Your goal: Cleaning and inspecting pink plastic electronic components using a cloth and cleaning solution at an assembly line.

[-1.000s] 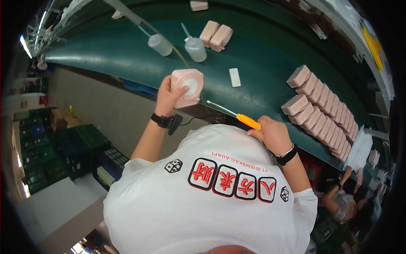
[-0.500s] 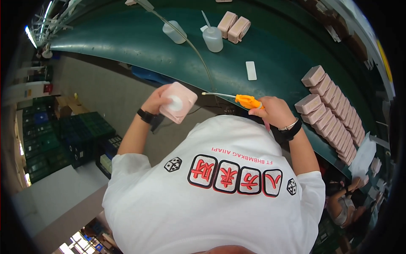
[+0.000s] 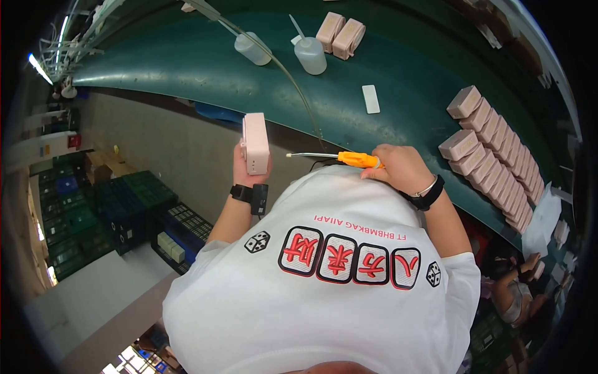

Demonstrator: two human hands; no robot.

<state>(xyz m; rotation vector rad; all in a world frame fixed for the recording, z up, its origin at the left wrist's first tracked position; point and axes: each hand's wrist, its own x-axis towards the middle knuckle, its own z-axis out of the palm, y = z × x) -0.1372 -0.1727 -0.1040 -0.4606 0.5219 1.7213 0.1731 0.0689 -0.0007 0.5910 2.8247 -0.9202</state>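
A green surface (image 3: 187, 65) is bounded on the person's side by a long near edge. Toward its right end, two rows of matching pale pink cases (image 3: 483, 168) are stood close together.

The pink case (image 3: 256, 142) is held off the surface, just beyond the left part of the near edge. It is shaped as a shallow box with softly rounded corners and a smooth, pale pink finish. It is held upright, with one narrow side presented to the view. Along its left border a thin raised layer is seen. Near the lower end a short line of small dark dots is carried. The case is pinched by the left grip (image 3: 239, 167) at its lower part.

The orange-handled tool (image 3: 355, 160) is set level beside the near edge, its slim metal shaft directed toward the case but kept apart from it. The handle's rear is enclosed by the right grip (image 3: 402, 168).

The far right end of the surface is lost in the dark rim of the view. The broad faces of the held case are turned too far to be read. The left fingers are largely covered by the case, and the tool's rear end by the right grip. The pale tip is too small for its form to be determined.
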